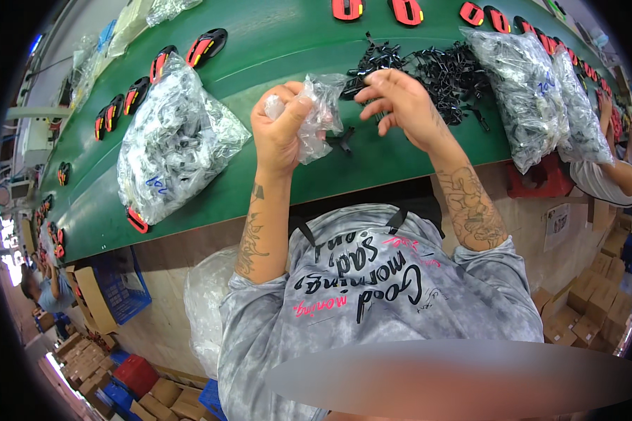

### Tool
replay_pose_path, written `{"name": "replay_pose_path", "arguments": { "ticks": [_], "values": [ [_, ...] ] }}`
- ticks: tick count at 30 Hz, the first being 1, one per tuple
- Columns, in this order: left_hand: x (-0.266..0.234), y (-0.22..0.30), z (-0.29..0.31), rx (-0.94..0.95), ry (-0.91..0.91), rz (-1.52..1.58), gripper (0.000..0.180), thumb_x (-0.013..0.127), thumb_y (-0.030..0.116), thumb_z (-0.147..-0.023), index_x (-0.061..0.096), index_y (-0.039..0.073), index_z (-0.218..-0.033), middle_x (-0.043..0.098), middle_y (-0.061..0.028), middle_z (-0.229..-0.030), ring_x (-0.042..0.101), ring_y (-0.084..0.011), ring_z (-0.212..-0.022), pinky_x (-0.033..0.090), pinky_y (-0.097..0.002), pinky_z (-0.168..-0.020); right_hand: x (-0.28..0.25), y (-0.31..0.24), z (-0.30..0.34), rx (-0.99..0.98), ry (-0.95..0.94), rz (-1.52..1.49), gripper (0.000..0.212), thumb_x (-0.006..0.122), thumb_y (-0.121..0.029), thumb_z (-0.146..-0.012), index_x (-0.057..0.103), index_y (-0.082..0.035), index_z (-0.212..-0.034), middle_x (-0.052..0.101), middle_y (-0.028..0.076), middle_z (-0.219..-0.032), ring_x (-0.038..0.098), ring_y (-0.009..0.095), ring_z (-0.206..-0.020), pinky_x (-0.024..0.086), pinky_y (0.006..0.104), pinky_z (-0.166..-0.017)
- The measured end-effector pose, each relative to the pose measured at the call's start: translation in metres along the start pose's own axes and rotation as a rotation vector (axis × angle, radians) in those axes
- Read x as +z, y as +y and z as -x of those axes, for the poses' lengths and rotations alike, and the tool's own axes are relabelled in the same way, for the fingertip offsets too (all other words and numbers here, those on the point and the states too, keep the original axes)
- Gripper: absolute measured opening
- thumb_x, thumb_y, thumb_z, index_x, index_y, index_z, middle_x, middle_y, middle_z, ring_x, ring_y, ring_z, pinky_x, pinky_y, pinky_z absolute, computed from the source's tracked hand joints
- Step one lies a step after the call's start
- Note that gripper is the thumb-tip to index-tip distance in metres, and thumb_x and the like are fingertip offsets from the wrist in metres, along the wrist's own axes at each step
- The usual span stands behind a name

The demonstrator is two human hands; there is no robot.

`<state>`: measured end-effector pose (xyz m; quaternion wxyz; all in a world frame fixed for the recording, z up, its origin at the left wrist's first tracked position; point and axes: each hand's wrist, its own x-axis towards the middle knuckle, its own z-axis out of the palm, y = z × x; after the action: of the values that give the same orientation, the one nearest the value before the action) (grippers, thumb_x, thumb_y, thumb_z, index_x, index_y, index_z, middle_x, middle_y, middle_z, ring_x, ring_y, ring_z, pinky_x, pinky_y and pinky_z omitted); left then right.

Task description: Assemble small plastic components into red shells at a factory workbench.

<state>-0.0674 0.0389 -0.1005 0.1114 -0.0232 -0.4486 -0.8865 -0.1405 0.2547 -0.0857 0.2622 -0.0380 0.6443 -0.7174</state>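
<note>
Watching my left hand [279,133] clamp a clear bag [321,105] | right hand [409,112] spread apart near black parts [458,76] | I'd steady that bag before reaching.

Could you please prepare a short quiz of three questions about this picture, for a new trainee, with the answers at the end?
1. What does the left grip hold?
2. True or false: the right grip is clenched into a tight fist.
3. Fill in the colour: the loose heap of small, shiny black parts lies on a long, smooth ____ table.

Key:
1. Crumpled clear plastic, seemingly a small bag.
2. False; it is open.
3. Green.
</note>
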Motion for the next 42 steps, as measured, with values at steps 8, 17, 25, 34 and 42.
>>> {"name": "replay_pose_path", "arguments": {
  "ticks": [8,17,25,34,42],
  "values": [
    [0.002,-0.02,-0.006,-0.084,-0.031,0.051,0.017,0.065,-0.001,-0.093,0.051,0.006,-0.088,0.066,-0.0139,-0.092,0.068,-0.0216,-0.065,0.057,-0.0328,-0.049,0.001,0.0,0.005,-0.036,-0.297,0.032,0.031,0.069,-0.031,-0.1,0.072,-0.001,-0.094,0.07,0.002,-0.083,0.066,0.009,-0.075,0.052,0.0247,-0.06],
    [-0.032,-0.023,-0.005,-0.104,0.512,-0.131,0.019,0.064,0.008,-0.098,0.05,0.009,-0.111,0.056,-0.0079,-0.076,0.057,-0.0178,-0.056,0.044,-0.0308,-0.046,-0.013,-0.014,-0.014,-0.717,0.256,0.763,0.026,0.068,-0.015,-0.092,0.061,0.001,-0.074,0.053,0.005,-0.057,0.05,0.011,-0.053,0.041,0.0298,-0.052],
    [-0.032,-0.009,0.009,-0.143,0.366,-0.074,0.024,0.07,0.018,-0.099,0.053,0.008,-0.114,0.053,-0.004,-0.075,0.05,-0.015,-0.051,0.039,-0.0293,-0.044,-0.018,-0.042,-0.022,-0.774,0.427,0.681,0.029,0.065,-0.008,-0.086,0.047,-0.001,-0.064,0.041,0.001,-0.054,0.037,0.008,-0.053,0.035,0.0293,-0.049],
    [-0.029,-0.013,0.028,-0.064,0.205,0.182,0.052,0.052,0.05,-0.107,0.054,0.007,-0.136,0.066,-0.0078,-0.092,0.068,-0.0184,-0.084,0.059,-0.0358,-0.078,0.085,-0.029,0.0,-1.025,-0.228,0.81,0.012,0.066,0.0,-0.078,0.054,0.0,-0.075,0.059,0.013,-0.077,0.056,0.031,-0.066,0.047,0.0377,-0.062],
    [-0.098,0.101,0.126,0.144,0.508,-0.186,0.026,0.065,0.004,-0.097,0.065,0.002,-0.123,0.07,-0.0077,-0.093,0.065,-0.0125,-0.065,0.056,-0.0279,-0.055,0.137,-0.021,0.043,-0.798,-0.688,0.629,0.02,0.077,-0.007,-0.079,0.068,0.0,-0.096,0.071,0.022,-0.12,0.07,0.032,-0.104,0.053,0.0379,-0.094]
  ]
}}
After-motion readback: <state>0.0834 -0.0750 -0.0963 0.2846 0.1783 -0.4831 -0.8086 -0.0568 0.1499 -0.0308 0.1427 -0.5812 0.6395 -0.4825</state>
